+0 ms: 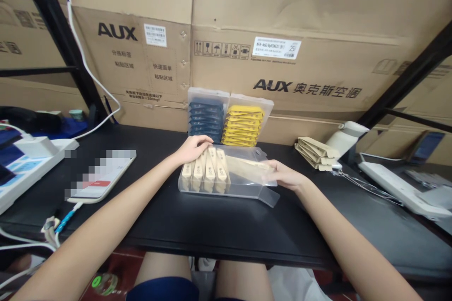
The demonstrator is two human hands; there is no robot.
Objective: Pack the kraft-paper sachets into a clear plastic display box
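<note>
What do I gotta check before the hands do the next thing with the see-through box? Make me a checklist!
1. Left hand on the clear box: ok, it rests at the top of the box's left part.
2. Right hand at the slanted tan packet: ok, its fingers are at the right end.
3. Firm grip on that packet: cannot tell, the fingertips are blurry.
4. End flap out of the way: ok, it sticks out at the right.
5. All tan packets inside: not ok, a tan stack is on the table, farther right.
</note>
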